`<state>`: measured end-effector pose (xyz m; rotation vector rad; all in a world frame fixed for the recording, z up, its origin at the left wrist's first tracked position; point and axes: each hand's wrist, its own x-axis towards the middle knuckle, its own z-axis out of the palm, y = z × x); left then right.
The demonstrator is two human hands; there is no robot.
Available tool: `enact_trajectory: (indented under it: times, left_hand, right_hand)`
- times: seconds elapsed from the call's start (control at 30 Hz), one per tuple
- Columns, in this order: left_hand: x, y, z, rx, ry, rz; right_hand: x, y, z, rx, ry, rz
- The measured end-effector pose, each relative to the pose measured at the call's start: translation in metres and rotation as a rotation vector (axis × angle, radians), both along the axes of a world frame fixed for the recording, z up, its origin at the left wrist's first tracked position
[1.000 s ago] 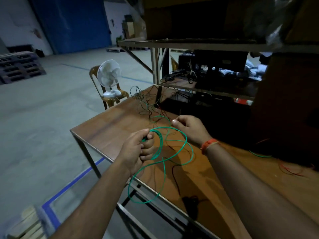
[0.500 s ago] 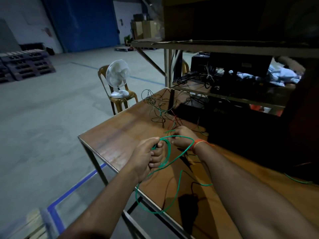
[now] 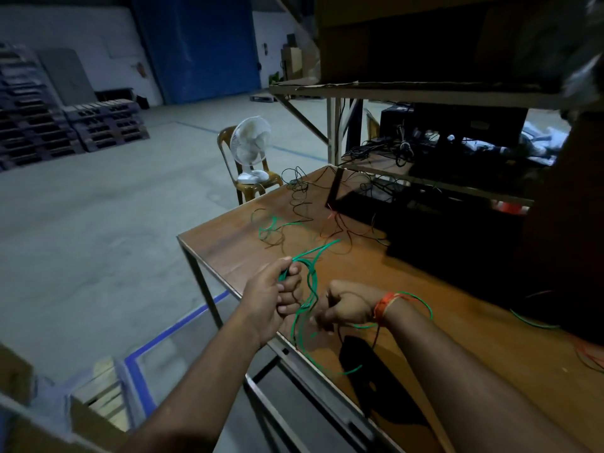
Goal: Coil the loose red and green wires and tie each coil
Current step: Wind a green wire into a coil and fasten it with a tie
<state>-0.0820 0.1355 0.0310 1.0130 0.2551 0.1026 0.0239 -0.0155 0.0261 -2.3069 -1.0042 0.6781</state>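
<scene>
Several loops of green wire (image 3: 309, 289) hang between my hands at the near corner of the wooden table (image 3: 474, 328). My left hand (image 3: 271, 297) grips the top of the loops with curled fingers. My right hand (image 3: 346, 305), an orange band on its wrist, has its fingers curled round the lower part of the same loops, palm down. The wire's free end runs back across the table to a loose green tangle (image 3: 269, 228). Thin red wire (image 3: 336, 222) lies farther back among black wires; another red strand (image 3: 588, 353) shows at the right edge.
Black wires (image 3: 299, 191) sprawl over the table's far end. A dark box (image 3: 425, 230) and a metal shelf rack (image 3: 425, 93) with cabling stand behind the table. A white fan (image 3: 251, 148) sits on a plastic chair beyond the far corner. Pallets (image 3: 65, 132) are stacked far left.
My right hand came from the far side of the coil toward me and now holds the loops' lower part. The loops are drawn narrower. The camera shifted left.
</scene>
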Motion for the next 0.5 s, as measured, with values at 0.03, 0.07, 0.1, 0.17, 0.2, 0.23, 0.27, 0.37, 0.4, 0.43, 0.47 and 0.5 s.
enact_trajectory:
  times: [0.03,0.07,0.1,0.17,0.2,0.23,0.27,0.37,0.4,0.43,0.47,0.5]
  left_hand:
    - [-0.008,-0.008,0.0,-0.01,-0.007,0.007]
    - [-0.016,-0.016,-0.001,-0.019,-0.017,0.011]
    - [-0.024,-0.024,-0.003,-0.028,-0.023,0.016]
    - [-0.041,-0.039,-0.008,-0.049,-0.023,0.028]
    - [-0.048,-0.047,-0.01,-0.062,-0.023,0.032]
    - [-0.055,-0.055,-0.011,-0.07,-0.021,0.034]
    - [-0.06,-0.062,-0.012,-0.071,-0.016,0.039]
    - [-0.073,-0.079,-0.009,-0.041,-0.01,0.073]
    - [-0.077,-0.083,-0.008,-0.031,-0.008,0.089]
    - [-0.08,-0.086,-0.007,-0.029,-0.004,0.099]
    - [-0.084,-0.087,-0.006,-0.034,0.0,0.1]
    - [-0.087,-0.087,-0.004,-0.042,0.001,0.095]
  right_hand:
    - [-0.01,-0.02,-0.001,-0.093,0.021,0.052]
    - [-0.018,-0.035,0.006,-0.245,0.019,0.131]
    - [-0.031,-0.052,0.013,-0.296,0.049,0.187]
    - [-0.043,-0.069,0.005,-0.171,0.243,0.121]
    - [-0.05,-0.077,0.001,-0.091,0.306,0.088]
    - [-0.056,-0.084,-0.005,-0.113,0.316,0.113]
    - [-0.06,-0.087,-0.011,-0.126,0.322,0.137]
    - [-0.065,-0.098,-0.011,-0.107,0.246,0.158]
    - [-0.064,-0.098,-0.01,-0.061,0.232,0.114]
    - [-0.063,-0.098,-0.008,-0.013,0.199,0.061]
    - [-0.062,-0.095,-0.01,0.044,0.154,0.003]
    - [-0.063,-0.093,-0.005,0.088,0.085,-0.047]
